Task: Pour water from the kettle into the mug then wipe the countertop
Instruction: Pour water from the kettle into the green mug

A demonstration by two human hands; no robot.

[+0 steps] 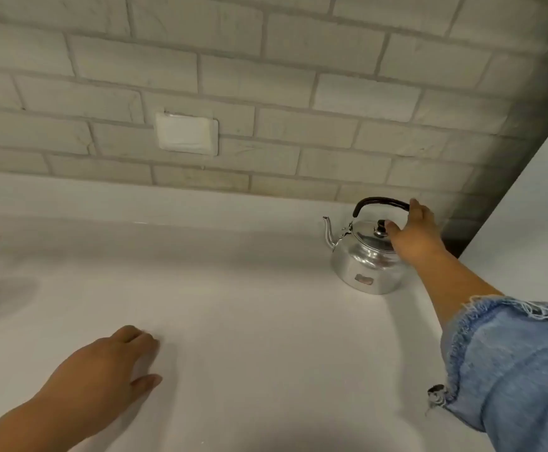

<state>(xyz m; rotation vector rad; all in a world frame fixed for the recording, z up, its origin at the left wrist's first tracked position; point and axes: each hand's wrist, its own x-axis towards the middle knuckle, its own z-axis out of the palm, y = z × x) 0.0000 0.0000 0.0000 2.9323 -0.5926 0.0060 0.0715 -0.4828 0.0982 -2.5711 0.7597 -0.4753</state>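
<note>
Steel kettle (365, 259) stands far right on my white tabletop (233, 288). My right hand (417, 228) reaches its black handle (382, 202), grip not closed; my left hand (116, 363) rests released, near left.

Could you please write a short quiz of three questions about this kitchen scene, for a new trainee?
1. True or false: the kettle stands upright on the countertop.
2. Which part of the kettle does the right hand reach?
A. the spout
B. the black handle
C. the base
3. Fill in: the left hand rests on the ____ and holds nothing.

Key
1. True. The kettle has its lid on.
2. B. The fingers are at the right end of the black handle; a full grip is not clear yet.
3. countertop. The mug is not clearly in view.
</note>
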